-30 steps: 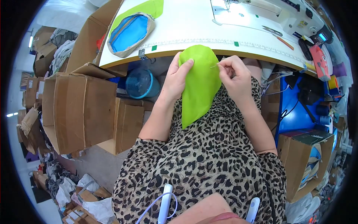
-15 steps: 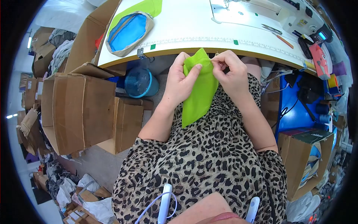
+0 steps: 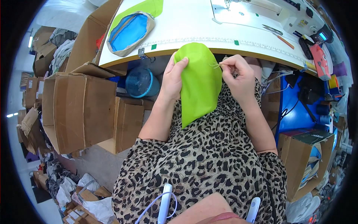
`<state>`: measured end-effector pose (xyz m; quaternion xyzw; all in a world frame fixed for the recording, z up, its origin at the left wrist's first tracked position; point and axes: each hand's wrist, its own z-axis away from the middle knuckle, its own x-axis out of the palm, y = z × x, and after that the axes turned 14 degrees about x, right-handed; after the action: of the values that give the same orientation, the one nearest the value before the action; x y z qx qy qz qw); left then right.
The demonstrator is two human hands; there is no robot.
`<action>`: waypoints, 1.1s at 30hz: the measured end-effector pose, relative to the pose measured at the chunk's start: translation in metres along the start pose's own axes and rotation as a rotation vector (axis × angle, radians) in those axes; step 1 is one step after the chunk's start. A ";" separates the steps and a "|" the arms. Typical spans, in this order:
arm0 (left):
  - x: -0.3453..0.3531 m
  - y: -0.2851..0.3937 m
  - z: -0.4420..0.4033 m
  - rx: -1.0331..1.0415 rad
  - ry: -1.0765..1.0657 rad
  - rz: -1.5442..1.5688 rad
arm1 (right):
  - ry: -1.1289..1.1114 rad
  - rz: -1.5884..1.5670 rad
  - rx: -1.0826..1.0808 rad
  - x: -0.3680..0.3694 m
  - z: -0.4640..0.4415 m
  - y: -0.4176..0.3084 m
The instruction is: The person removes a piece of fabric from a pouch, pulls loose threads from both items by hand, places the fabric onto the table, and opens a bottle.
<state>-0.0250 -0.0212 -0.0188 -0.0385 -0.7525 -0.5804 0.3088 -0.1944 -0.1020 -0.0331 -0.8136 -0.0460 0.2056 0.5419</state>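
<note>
A bright green fabric piece hangs over my lap, its rounded end up and a pointed corner down. My left hand grips its left edge, thumb on the front face and the other fingers mostly hidden behind. At the right edge of the fabric, loose pale threads stick out. My right hand is closed in a pinch on these threads, just beside the fabric.
The white sewing table carries a sewing machine, a blue-lined pouch, snips and an orange-handled tool. A blue basket and cardboard boxes stand at left; another box is at right.
The green fabric has opened out from its folded, bunched state, showing a rounded top. My right hand has drawn slightly right, away from the fabric, and pale threads now show between them.
</note>
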 end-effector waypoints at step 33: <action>-0.012 -0.003 -0.003 0.076 0.033 0.078 | -0.014 -0.577 0.262 -0.013 -0.001 -0.004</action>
<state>-0.0154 -0.0216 -0.0269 -0.0467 -0.7668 -0.5395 0.3447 -0.2055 -0.1054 -0.0248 -0.6887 -0.2517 0.0530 0.6779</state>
